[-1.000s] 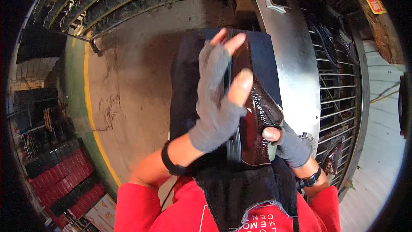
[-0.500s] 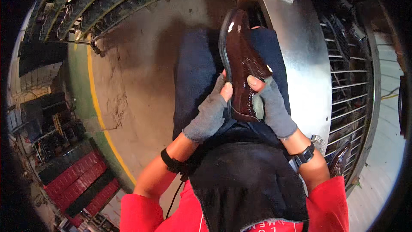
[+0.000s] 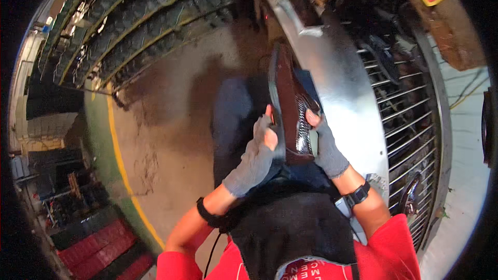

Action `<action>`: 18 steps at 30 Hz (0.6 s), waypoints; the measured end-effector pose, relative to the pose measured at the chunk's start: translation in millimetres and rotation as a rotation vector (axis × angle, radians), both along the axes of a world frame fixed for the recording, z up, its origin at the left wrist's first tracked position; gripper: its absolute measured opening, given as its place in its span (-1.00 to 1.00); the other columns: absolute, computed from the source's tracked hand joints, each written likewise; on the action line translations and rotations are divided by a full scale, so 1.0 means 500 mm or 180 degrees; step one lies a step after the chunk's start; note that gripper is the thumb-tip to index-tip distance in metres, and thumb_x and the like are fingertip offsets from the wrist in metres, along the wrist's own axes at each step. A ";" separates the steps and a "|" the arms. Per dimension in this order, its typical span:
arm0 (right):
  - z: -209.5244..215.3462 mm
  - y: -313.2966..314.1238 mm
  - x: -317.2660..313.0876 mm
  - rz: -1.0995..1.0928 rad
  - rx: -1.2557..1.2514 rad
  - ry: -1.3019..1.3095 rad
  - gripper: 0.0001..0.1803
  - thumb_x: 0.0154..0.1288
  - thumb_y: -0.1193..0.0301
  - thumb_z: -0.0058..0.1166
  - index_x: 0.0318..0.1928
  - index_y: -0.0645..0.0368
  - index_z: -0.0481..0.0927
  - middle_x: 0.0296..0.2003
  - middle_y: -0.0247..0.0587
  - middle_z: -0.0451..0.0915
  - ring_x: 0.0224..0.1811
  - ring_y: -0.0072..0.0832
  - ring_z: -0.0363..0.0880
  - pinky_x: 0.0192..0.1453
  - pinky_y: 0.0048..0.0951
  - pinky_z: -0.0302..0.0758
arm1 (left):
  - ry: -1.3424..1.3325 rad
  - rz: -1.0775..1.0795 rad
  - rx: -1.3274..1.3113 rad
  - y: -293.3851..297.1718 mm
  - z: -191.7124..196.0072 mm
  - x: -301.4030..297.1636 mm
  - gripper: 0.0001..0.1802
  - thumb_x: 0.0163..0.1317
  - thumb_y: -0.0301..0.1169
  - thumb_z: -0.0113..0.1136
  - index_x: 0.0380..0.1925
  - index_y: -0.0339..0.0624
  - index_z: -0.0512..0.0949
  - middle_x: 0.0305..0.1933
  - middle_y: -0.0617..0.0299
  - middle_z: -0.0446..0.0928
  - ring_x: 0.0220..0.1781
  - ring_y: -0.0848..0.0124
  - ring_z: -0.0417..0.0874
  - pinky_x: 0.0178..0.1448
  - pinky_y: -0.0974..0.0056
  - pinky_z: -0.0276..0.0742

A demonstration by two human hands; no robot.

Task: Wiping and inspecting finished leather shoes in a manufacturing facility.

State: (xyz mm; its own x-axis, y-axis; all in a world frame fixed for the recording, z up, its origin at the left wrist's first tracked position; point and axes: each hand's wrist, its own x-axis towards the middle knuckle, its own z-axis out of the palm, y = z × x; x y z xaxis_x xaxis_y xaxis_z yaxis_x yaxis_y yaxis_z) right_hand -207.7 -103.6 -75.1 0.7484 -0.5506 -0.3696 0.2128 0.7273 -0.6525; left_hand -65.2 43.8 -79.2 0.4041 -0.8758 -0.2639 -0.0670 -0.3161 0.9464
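A glossy dark brown leather shoe (image 3: 288,103) is held over my lap, its toe pointing away from me and its dark sole turned toward the left. My left hand (image 3: 258,148), in a grey fingerless glove, presses against the sole with thumb and fingers near the heel half. Gripping the upper by its opening is my right hand (image 3: 328,145), also gloved, with the thumb lying on the brown leather beside a patch of textured, shiny leather. A pale lining or insert shows at the shoe's opening. The fingers of my right hand are mostly hidden behind the shoe.
At my right runs a shiny metal ledge (image 3: 345,91), bordering a rack of metal bars (image 3: 412,124) with dark shoes on it. Another shiny shoe (image 3: 413,194) rests on the bars near me. Tiered racks (image 3: 161,26) of dark items stand far left. A yellow floor line (image 3: 122,161) runs at left.
The shoe has tilted so its side and textured leather show more, and it sits lower in view. My left hand's fingers have shifted along the sole. The whole view has also swung slightly.
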 end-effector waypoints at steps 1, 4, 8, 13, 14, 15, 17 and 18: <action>0.043 0.002 -0.015 0.0057 0.0192 -0.0166 -0.34 0.57 0.03 0.06 0.37 0.34 0.46 0.15 0.02 0.69 0.10 -0.29 0.75 0.27 -0.25 0.67 | -0.0034 -0.0008 -0.0114 0.002 0.021 0.008 -0.22 0.70 0.05 -0.27 0.60 -0.37 0.11 0.67 -0.03 0.17 0.67 0.21 0.19 0.72 0.15 0.01; 0.107 -0.047 -0.144 -0.0094 0.0734 -0.0246 -0.29 0.55 0.01 0.09 0.39 0.37 0.44 0.15 0.05 0.69 0.14 -0.26 0.74 0.30 -0.21 0.66 | 0.0604 -0.1075 -0.0429 -0.036 0.058 0.039 -0.33 0.68 -0.03 -0.14 0.48 -0.40 0.34 0.48 0.02 0.48 0.37 0.30 0.52 0.47 0.21 0.39; 0.124 -0.119 -0.462 -0.0469 -0.1009 0.1518 -0.22 0.44 0.05 0.29 0.42 0.35 0.40 0.16 -0.07 0.68 0.13 -0.36 0.71 0.25 -0.25 0.66 | 0.0423 -0.0736 -0.0125 -0.006 0.000 0.029 -0.53 0.67 -0.21 -0.06 0.33 -0.29 0.54 0.22 0.20 0.66 0.01 0.47 0.65 0.15 0.35 0.56; 0.141 -0.103 -0.716 -0.0665 -0.2347 0.4670 -0.34 0.21 0.21 0.48 0.25 0.20 0.54 0.06 0.01 0.70 0.06 -0.12 0.71 0.15 -0.13 0.63 | 0.0247 -0.0589 -0.0378 -0.012 -0.018 0.005 -0.64 0.61 -0.31 0.05 0.20 -0.30 0.61 0.05 0.20 0.67 -0.08 0.51 0.65 0.01 0.35 0.60; 0.153 -0.101 -0.721 -0.0275 -0.2648 0.5783 -0.38 0.14 0.26 0.49 0.19 0.17 0.58 0.08 0.08 0.67 0.10 0.01 0.68 0.19 -0.07 0.60 | 0.0438 -0.0500 -0.0197 -0.018 -0.023 0.008 -0.66 0.60 -0.32 0.06 0.18 -0.29 0.61 0.03 0.20 0.67 -0.09 0.51 0.65 0.00 0.36 0.59; 0.150 -0.119 -0.710 -0.0044 -0.3273 0.5958 -0.40 0.10 0.28 0.48 0.15 0.17 0.58 0.14 0.14 0.62 0.19 0.09 0.61 0.26 -0.03 0.55 | 0.0623 -0.0405 -0.0010 -0.025 -0.027 0.012 -0.68 0.60 -0.33 0.07 0.17 -0.29 0.62 0.01 0.20 0.67 -0.10 0.51 0.65 -0.01 0.37 0.59; 0.135 -0.163 -0.646 -0.0092 -0.4712 0.5441 -0.36 0.09 0.22 0.49 0.18 0.14 0.59 0.34 0.14 0.49 0.42 0.09 0.43 0.45 0.00 0.43 | 0.0573 -0.0496 -0.0082 -0.033 -0.027 0.011 -0.69 0.59 -0.34 0.07 0.15 -0.28 0.62 -0.04 0.22 0.66 -0.12 0.52 0.65 -0.03 0.39 0.57; 0.080 -0.199 -0.623 -0.0159 -0.4783 0.5278 -0.29 0.15 0.10 0.49 0.25 0.14 0.61 0.37 0.10 0.48 0.44 0.08 0.43 0.53 -0.03 0.39 | 0.0621 -0.0510 -0.0093 -0.041 -0.030 0.009 -0.69 0.60 -0.34 0.07 0.16 -0.28 0.61 -0.05 0.22 0.66 -0.13 0.52 0.65 -0.03 0.39 0.57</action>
State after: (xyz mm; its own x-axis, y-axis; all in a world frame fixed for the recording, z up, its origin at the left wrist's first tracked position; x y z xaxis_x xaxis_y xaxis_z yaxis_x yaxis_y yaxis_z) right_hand -519.5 -203.3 -35.2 0.2925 -0.9492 0.1162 -0.9448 -0.3057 -0.1184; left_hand -60.8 23.4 -94.4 0.2036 -0.9329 -0.2971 0.0708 -0.2886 0.9548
